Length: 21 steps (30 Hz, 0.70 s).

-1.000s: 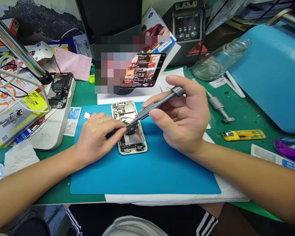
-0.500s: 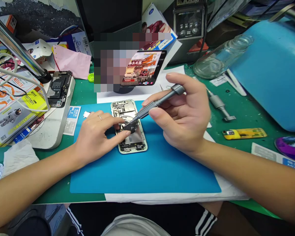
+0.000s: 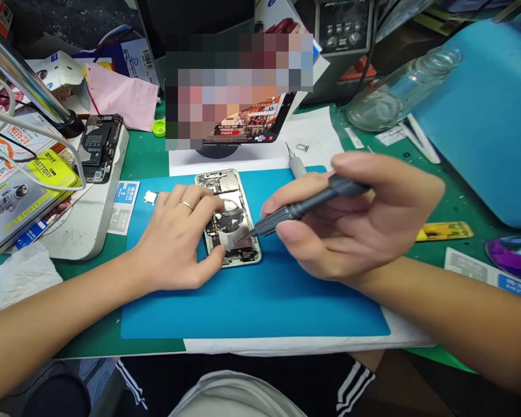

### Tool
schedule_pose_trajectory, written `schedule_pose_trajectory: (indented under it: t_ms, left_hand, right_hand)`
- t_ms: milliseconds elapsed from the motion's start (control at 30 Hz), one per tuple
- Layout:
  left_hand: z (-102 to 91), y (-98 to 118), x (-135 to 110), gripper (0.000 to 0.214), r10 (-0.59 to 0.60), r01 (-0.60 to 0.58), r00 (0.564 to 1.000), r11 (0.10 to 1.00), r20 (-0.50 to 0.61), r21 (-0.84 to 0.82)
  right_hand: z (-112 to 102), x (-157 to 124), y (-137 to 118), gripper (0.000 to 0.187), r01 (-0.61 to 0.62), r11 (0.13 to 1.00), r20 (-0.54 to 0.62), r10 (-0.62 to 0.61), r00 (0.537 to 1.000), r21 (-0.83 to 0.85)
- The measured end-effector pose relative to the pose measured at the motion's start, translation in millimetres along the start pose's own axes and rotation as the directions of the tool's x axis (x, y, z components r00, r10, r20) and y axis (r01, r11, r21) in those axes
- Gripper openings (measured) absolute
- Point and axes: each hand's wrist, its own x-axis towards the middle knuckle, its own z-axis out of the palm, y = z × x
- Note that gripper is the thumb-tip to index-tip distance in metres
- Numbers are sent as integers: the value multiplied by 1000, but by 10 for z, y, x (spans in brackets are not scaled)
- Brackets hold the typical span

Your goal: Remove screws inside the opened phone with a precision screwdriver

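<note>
An opened phone [image 3: 238,240] lies on the blue mat [image 3: 260,307], its inner parts bare. My left hand [image 3: 178,237], with a ring on one finger, reaches over the phone's left edge. Its thumb and index finger are apart, their tips at the phone's left side, and nothing shows pinched between them. My right hand [image 3: 373,214] grips a dark grey screwdriver [image 3: 304,208] between thumb and fingers. The driver slants down to the left, its thin tip over the lower part of the phone; contact cannot be made out. A black part [image 3: 232,221] sits mid-phone.
A second grey screwdriver [image 3: 296,163] lies behind my right hand. A small metal plate [image 3: 151,197] is left of the phone. Further out are a phone on a stand [image 3: 260,124], a glass jar [image 3: 399,92], a yellow tool [image 3: 447,230], battery boxes [image 3: 30,202] and another opened phone [image 3: 99,147].
My left thumb and index finger have spread apart and left the black part. My right hand has moved right and slightly down with the screwdriver, whose tip is now lower over the phone.
</note>
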Motion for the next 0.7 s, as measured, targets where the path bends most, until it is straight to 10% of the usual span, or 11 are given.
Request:
schedule_pose_trajectory:
  t_ms: [233, 700]
  left_hand:
    - [10, 0, -15, 38, 28, -28, 999, 999, 15, 27]
    - [7, -2, -6, 31, 30, -32, 998, 999, 47, 35]
  right_hand:
    - [-9, 9, 58, 76, 186, 981, 184, -194, 964, 60]
    - [-32, -69, 37, 58, 165, 986, 307, -163, 938, 18]
